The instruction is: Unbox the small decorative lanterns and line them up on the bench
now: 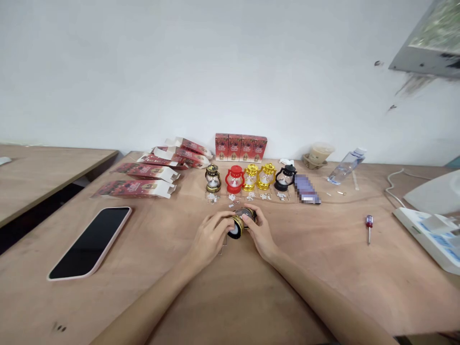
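Both hands hold a small bronze-and-black lantern (236,227) tipped on its side, its round base turned toward me. My left hand (212,235) grips the base end, fingertips at its rim. My right hand (263,235) is closed around the glass and top end, thumb on the near side. Behind them stands a row of upright mini lanterns: a bronze one (213,179), a red one (235,179), two gold ones (250,178) and a black one (285,178). Small white pieces (233,197) lie in front of the row.
Opened red boxes (143,188) lie at left, and closed red boxes (240,147) stand by the wall. A phone (91,243) rests at left. Rightward are a lidded cup (320,152), a water bottle (347,166), a screwdriver (369,227) and a white power strip (427,239).
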Demonstrator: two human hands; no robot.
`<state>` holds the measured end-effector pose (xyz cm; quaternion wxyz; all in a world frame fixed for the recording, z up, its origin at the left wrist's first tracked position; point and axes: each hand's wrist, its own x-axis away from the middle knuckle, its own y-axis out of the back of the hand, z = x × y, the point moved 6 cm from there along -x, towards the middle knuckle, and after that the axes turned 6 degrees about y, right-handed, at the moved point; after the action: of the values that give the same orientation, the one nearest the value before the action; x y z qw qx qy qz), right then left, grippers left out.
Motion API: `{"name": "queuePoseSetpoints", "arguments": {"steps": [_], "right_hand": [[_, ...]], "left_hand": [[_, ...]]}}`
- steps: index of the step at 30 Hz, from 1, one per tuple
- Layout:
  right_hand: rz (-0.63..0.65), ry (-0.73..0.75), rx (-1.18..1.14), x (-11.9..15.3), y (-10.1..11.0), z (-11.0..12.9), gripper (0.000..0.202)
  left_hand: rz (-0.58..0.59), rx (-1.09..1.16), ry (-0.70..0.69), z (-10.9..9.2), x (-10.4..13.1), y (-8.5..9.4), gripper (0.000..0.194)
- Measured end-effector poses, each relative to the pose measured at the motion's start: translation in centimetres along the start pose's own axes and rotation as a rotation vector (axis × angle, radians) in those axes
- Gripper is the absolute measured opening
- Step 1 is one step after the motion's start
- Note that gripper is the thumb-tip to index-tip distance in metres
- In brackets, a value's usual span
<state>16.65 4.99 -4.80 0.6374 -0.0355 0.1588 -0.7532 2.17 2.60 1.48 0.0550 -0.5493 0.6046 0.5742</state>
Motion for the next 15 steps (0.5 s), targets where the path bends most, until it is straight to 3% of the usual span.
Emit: {"name": "queuePoseSetpoints", "arguments": {"steps": [4,6,10,15], "right_hand": [[-0.128,-0.017,-0.078,-0.4,0.8,0.1,0.040],[-0.179,-0.023,-0.124,-0.7,1.3,0.3,0.038],[-0.202,-0.047,-0.180,-1.1,1.7,0.6,0.036],[-0.202,-0.083,-0.234,-1.0,1.7,0.5,0.036]], "left_hand": [[-0.188,0.083,0.155,1.0,-0.3,1.4,0.012],[-0.198,0.139,0.310,2.3,-0.5,1.9,0.010],[0.011,0.256,0.532,4.7,-1.0,1.1,0.011],[0.383,0.260,0.505,5.1,-0.9,-0.1,0.007]]}}
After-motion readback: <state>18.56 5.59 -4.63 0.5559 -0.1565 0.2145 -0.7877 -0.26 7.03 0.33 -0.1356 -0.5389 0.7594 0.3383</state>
